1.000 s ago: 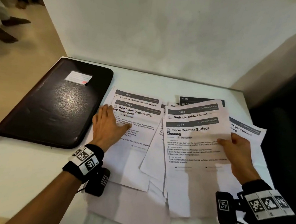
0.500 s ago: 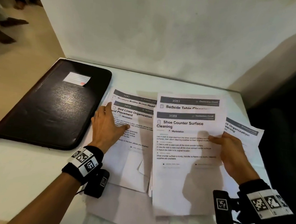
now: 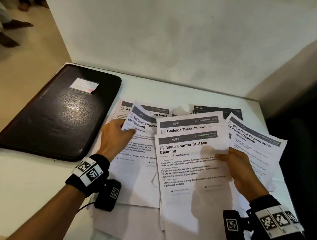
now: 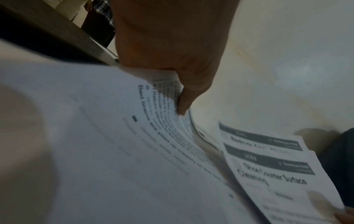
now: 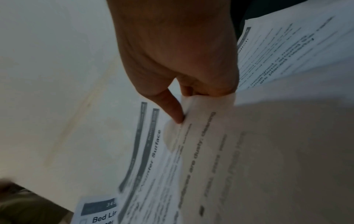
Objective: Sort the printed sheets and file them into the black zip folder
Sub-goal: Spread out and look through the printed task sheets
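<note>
The black zip folder (image 3: 58, 113) is laid closed and flat on the white table (image 3: 20, 182), its long axis running from the near left edge toward the far wall; a small white label (image 3: 84, 85) is seen near its far end, and its glossy cover is creased. Just right of the folder, the printed sheets are fanned out, headings toward the wall and long sides running toward the person. The "Bed Linen Organization" sheet (image 3: 140, 137) nearest the folder is pinched at its left edge by the left hand (image 3: 114, 137), thumb on top and fingers curled beneath, so that its top left corner is curled upward. Further right of the folder, a small stack topped by the "Shoe Counter Surface Cleaning" sheet (image 3: 190, 170) is gripped at its right edge by the right hand (image 3: 240, 169), thumb over the paper; the "Bedside Table" sheet (image 3: 189, 125) is offset behind it. The "Shoe Rack Organization" sheet (image 3: 254, 148) is angled toward the table's right edge. Bare tabletop is seen in front of the folder.
</note>
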